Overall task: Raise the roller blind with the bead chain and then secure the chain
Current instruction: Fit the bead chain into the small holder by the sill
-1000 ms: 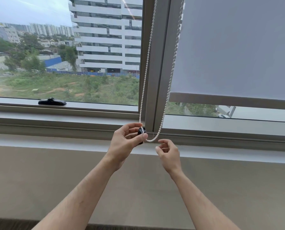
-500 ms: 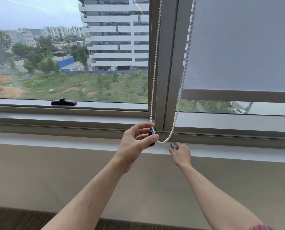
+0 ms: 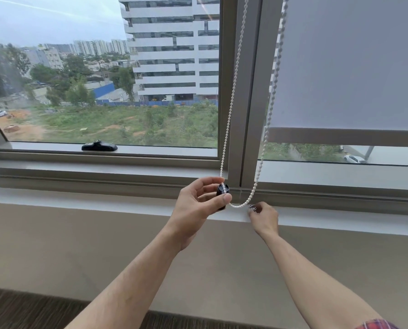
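White bead chain (image 3: 231, 98), left hand (image 3: 198, 205) pinching black tensioner (image 3: 222, 193)

The white plastic bead chain (image 3: 231, 108) looked smooth with a faint sheen. The small black plastic chain holder (image 3: 222, 191) appeared glossy. The pale grey roller blind fabric (image 3: 350, 67) was matt and even, its bottom bar (image 3: 340, 137) smooth and satin. The grey metal window frame (image 3: 241, 96) had a smooth, dull coated finish. The black window handle (image 3: 99, 147) showed slight gloss.
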The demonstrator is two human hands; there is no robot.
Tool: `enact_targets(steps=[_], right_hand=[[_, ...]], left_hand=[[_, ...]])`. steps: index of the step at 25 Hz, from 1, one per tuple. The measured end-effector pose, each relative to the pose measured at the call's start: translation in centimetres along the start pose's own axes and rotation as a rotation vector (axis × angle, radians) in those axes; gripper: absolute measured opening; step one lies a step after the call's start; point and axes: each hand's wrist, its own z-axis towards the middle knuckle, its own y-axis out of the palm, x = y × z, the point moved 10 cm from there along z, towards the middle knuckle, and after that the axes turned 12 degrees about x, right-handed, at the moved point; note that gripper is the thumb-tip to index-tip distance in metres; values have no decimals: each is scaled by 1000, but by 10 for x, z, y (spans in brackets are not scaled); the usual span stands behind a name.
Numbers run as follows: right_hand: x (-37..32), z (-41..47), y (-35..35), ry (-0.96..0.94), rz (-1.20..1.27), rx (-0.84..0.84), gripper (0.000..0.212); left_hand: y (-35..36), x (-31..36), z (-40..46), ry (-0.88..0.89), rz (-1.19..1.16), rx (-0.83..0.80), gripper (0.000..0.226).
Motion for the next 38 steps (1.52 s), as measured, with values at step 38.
enact_targets(steps=[38], right_hand=[[-234,-101,-149,-843,150,-300,23]], left_hand=[[19,-4,-4,-7,-27,-4,26]])
